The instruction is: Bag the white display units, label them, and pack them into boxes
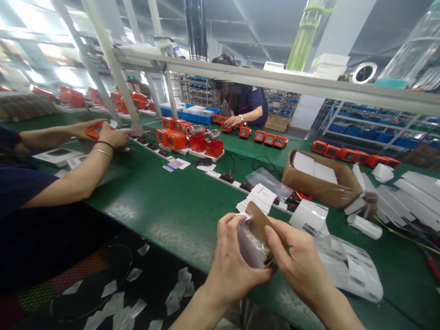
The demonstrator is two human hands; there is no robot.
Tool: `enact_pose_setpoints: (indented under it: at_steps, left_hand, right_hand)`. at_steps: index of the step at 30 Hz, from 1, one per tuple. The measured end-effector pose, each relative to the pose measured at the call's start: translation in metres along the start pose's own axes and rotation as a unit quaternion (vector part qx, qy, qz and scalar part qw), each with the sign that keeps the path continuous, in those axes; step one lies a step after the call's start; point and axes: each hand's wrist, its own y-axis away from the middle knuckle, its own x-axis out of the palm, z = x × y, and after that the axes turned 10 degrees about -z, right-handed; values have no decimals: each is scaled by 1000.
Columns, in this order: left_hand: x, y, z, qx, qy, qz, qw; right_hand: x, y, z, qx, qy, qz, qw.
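Observation:
Close to me, over the front edge of the green table, a small cardboard box (252, 245) is held between both hands. My left hand (228, 254) wraps round its left side, fingers over the rim. My right hand (297, 254) grips the right side, thumb on the brown raised flap (259, 220). Inside lies something in clear plastic wrap (258, 246); what it is I cannot make out. Just beyond the box rests a stack of printed white leaflets (261, 197). To the right of my right hand curls a strip of labels (357, 268).
An open carton (319, 183) with white boxes stands at the back right. Orange-red device housings (175, 140) sit in groups along the table (147, 201). At left a co-worker's arms (79, 178) handle an orange part; another person (249, 103) works across the table. A shelf beam (275, 80) crosses overhead.

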Motion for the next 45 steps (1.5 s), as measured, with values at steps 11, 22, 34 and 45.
enact_pose_setpoints:
  at_steps: [11, 22, 34, 45]
  left_hand:
    - [-5, 0, 8, 90, -28, -8, 996]
    - [-3, 22, 22, 62, -15, -81, 995]
    - [-1, 22, 16, 80, -40, -108, 990]
    - [7, 26, 19, 64, -13, -124, 990]
  right_hand:
    - [22, 1, 7, -214, 171, -68, 959]
    - [23, 23, 17, -210, 163, 28, 964]
    - [14, 24, 25, 144, 2, 61, 988]
    - [-7, 6, 22, 22, 0, -34, 999]
